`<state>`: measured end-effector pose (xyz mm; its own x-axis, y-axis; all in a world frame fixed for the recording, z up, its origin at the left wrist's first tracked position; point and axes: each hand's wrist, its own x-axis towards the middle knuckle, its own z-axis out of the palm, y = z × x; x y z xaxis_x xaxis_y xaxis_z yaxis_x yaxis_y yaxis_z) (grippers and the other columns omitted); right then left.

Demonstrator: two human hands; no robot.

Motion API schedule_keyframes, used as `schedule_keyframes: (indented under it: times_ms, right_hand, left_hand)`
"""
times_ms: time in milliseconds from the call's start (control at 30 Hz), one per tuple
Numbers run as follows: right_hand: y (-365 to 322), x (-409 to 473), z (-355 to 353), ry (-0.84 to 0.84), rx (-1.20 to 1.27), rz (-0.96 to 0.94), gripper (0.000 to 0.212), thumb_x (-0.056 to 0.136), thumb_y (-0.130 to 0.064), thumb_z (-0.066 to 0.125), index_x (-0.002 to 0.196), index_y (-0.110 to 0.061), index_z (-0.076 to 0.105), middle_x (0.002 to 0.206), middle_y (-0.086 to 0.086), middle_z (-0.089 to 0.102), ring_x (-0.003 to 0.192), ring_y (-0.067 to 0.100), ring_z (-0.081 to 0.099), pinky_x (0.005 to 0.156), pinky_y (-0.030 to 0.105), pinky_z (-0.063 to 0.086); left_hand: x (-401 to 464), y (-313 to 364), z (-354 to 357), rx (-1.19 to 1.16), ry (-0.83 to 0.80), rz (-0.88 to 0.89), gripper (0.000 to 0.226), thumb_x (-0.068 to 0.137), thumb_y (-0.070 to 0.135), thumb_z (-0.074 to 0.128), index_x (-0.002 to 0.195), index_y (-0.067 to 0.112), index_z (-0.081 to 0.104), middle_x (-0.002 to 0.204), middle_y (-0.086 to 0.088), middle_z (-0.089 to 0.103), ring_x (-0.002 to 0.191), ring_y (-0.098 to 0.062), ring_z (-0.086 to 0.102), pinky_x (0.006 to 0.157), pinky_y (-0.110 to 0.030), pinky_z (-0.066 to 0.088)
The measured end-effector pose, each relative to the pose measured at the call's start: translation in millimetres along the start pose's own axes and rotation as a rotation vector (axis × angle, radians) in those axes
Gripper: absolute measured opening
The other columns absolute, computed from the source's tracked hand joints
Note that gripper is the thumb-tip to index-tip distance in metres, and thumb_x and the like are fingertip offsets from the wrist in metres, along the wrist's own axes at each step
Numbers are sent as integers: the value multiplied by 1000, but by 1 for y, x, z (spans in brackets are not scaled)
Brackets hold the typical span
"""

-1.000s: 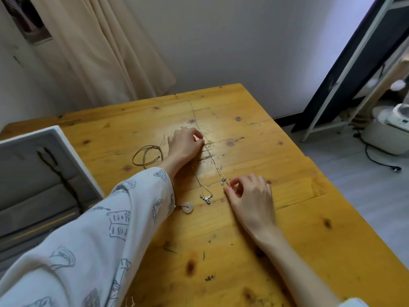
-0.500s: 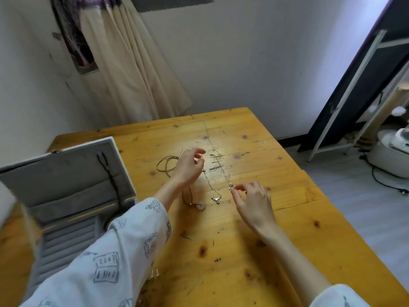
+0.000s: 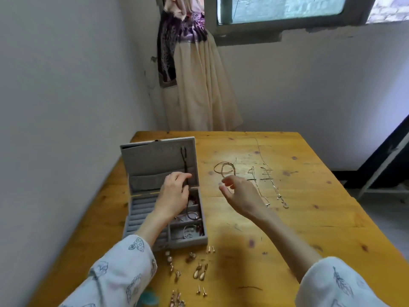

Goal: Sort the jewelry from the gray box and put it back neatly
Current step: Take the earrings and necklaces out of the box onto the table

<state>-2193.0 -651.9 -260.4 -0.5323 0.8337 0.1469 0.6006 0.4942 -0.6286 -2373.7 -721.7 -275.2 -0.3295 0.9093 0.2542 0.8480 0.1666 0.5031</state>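
The gray box [image 3: 141,218] stands open on the left of the wooden table, its lid [image 3: 152,160] upright. A dark cord [image 3: 184,159] hangs down the inside of the lid. My left hand [image 3: 174,196] reaches over the box with its fingertips closed on that cord. A red bracelet [image 3: 192,215] and small pieces lie in the right compartments. My right hand [image 3: 240,193] hovers above the table just right of the box, fingers apart and holding nothing. A brown cord loop [image 3: 223,168] and thin silver chains [image 3: 275,191] lie stretched out beyond it.
Several gold and pearl earrings [image 3: 199,271] lie in rows on the table [image 3: 309,218] in front of the box. A wall runs close along the left, and a curtain [image 3: 199,89] hangs behind the far table edge. A dark frame [image 3: 385,165] leans at the right.
The view has swung left, bringing the box and earrings into sight. My left hand moved from the chains to the box lid. My right hand left the chain and lifted.
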Motion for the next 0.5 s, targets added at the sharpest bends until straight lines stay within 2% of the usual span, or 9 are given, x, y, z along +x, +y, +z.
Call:
schedule_keyframes:
  times_ms: [100,200,333,433,500]
  right_hand:
    - [-24,26,16,-55,26,-37,36,92,-30,51,121,-9,55,116,7,64,103,20,59,87,31,45]
    - [-46,55,33,-78,74,-30,36,92,-29,50,121,-8,55,116,8,63,103,24,59,86,31,44]
    - [-65,88,55,16,83,15,31,92,-24,49,115,-6,57,109,12,65,103,30,58,79,29,41]
    - [-71,101,68,69,118,113,24,91,-24,47,106,-8,57,96,13,67,91,32,63,74,31,44]
    - [-77,107,76,63,211,207,23,89,-25,50,105,-8,54,96,11,66,87,32,65,77,34,48]
  left_hand:
    - [2,-31,-17,222,56,0,47,91,11,47,137,13,38,142,-11,35,135,-25,24,115,-40,16]
    - [6,-50,-22,404,24,16,53,92,15,44,143,15,27,143,-9,32,136,-25,22,116,-44,6]
    - [6,-64,-14,500,6,42,55,92,18,43,143,17,25,136,-7,37,130,-23,29,115,-45,6]
    - [0,-66,-6,518,30,61,54,91,18,42,143,17,26,132,-6,41,127,-22,32,115,-45,6]
    - [-1,-68,-3,497,51,53,53,90,17,43,142,18,29,131,-5,42,126,-22,33,114,-45,6]
